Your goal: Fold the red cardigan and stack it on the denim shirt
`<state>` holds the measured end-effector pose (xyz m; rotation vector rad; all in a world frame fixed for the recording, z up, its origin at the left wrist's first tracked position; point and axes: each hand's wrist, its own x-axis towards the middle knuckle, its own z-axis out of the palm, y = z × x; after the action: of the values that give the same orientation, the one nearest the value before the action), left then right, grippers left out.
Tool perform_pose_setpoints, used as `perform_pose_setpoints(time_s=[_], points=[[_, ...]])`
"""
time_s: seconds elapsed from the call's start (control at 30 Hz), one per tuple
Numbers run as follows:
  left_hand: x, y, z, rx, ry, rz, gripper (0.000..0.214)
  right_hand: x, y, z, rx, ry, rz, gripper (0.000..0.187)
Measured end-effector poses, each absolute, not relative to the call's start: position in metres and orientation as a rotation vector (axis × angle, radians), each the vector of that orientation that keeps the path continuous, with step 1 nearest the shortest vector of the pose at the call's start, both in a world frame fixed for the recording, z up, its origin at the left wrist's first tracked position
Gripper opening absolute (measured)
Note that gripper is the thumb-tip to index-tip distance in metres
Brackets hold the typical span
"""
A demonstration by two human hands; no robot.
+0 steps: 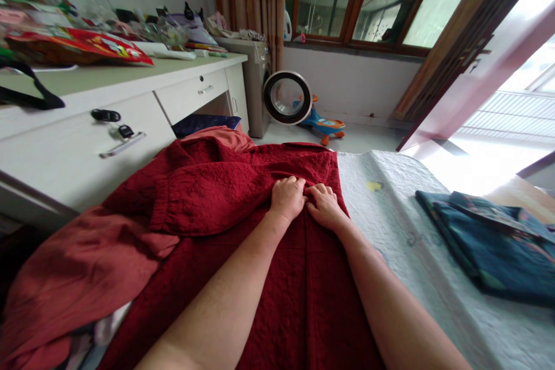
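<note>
A dark red quilted jacket lies spread over the bed, one sleeve with a gathered cuff stretched to the left. Both hands rest close together on its upper part. The fingers of my left hand are curled and pinch the red fabric. Just beside it, my right hand has its fingers bent into the same cloth near the jacket's front edge. The fingertips are partly hidden in the folds.
Coral-red cloth lies at the left. Folded jeans sit on the pale bed cover at the right. A white desk piled with packets stands left; beyond are a washing machine with its round door open and a ride-on toy.
</note>
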<state>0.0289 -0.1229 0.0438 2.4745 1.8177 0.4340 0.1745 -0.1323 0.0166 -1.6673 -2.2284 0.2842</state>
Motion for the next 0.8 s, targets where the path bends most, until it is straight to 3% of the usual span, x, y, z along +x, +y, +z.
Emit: perform_pose_setpoints(time_s=[0.27, 0.8], points=[[0.030, -0.124, 0.045, 2.605, 1.730, 0.543, 0.013, 0.175, -0.133, 0.020, -1.697, -2.290, 0.300, 0.032], [0.018, -0.110, 0.029, 2.394, 1.686, 0.520, 0.022, 0.189, -0.132, 0.023, -1.535, -2.379, 0.476, 0.049]])
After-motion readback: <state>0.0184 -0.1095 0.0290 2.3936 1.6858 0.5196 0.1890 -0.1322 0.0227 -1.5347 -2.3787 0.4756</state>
